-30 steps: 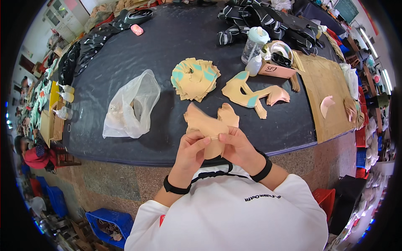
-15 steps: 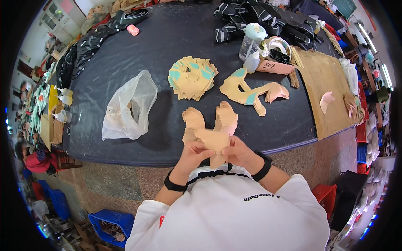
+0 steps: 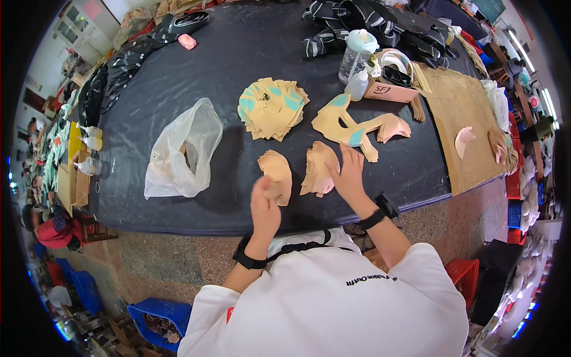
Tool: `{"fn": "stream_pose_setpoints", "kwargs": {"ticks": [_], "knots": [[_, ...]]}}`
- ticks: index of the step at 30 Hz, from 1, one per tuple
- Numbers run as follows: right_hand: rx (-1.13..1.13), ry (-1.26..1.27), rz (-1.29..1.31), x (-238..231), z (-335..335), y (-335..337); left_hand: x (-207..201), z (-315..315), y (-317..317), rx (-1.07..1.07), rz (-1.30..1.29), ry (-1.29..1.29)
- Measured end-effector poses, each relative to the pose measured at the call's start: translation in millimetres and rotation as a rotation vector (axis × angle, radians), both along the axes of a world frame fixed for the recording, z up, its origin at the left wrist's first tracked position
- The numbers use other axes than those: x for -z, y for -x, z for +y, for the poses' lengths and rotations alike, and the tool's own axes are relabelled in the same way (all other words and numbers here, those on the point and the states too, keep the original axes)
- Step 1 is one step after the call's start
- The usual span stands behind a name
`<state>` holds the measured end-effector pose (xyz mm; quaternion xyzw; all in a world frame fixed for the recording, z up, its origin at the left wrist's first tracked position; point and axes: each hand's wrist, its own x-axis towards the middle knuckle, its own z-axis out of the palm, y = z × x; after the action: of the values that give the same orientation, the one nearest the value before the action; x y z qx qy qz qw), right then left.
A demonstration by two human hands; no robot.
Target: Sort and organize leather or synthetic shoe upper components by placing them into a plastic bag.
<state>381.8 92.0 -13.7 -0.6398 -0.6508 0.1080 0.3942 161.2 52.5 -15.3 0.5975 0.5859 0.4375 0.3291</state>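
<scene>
Two small stacks of beige curved cut pieces lie near the front edge of the table. My left hand [image 3: 264,208] is at the near end of the left stack [image 3: 278,169]; its fingers are blurred, and whether they grip a piece is unclear. Beside the right stack [image 3: 319,169], my right hand [image 3: 352,178] has its fingers apart, the thumb close to the stack's right edge. Its fingertips reach toward a fanned group of beige pieces with teal patches [image 3: 345,128]. Farther back, more such pieces form a round fanned pile [image 3: 270,110].
A clear plastic bag [image 3: 184,152] stands on the dark table at left. At the back right are a lidded drink bottle [image 3: 357,56], a white squeeze bottle [image 3: 357,86] and a small carton [image 3: 389,92]. Brown board [image 3: 461,119] covers the right side. Black strapped goods [image 3: 357,21] lie behind.
The beige piece held between both hands has left that place. My hands have parted, the left moving to the left stack, the right going up and right beside the right stack.
</scene>
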Motion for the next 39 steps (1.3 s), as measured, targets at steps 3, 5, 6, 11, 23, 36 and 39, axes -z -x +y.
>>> {"fn": "stream_pose_setpoints", "kwargs": {"ticks": [3,5,6,11,23,36,39], "knots": [[-0.343,0.0,-0.057,-8.7,6.1,37.2,-1.3,1.5,8.9,-0.039,-0.087,0.134],[-0.43,-0.221,-0.093,15.1,2.4,65.8,0.9,0.1,9.0,-0.037,-0.026,0.198],[-0.478,-0.201,-0.173,14.9,3.2,77.9,3.0,-0.4,7.9,-0.042,-0.025,0.197],[-0.521,-0.221,-0.32,26.3,3.3,88.3,9.1,4.6,9.2,-0.025,0.074,0.198],[-0.301,0.107,0.301,-37.7,-4.9,55.5,-36.4,13.0,10.7,0.141,0.52,-0.054],[-0.783,-0.504,-0.175,-95.1,-14.6,42.4,-77.3,28.1,2.5,0.234,-0.822,0.8],[-0.745,-0.502,-0.156,-95.4,-11.9,40.8,-77.7,27.7,-1.4,0.147,-0.762,0.806]]}}
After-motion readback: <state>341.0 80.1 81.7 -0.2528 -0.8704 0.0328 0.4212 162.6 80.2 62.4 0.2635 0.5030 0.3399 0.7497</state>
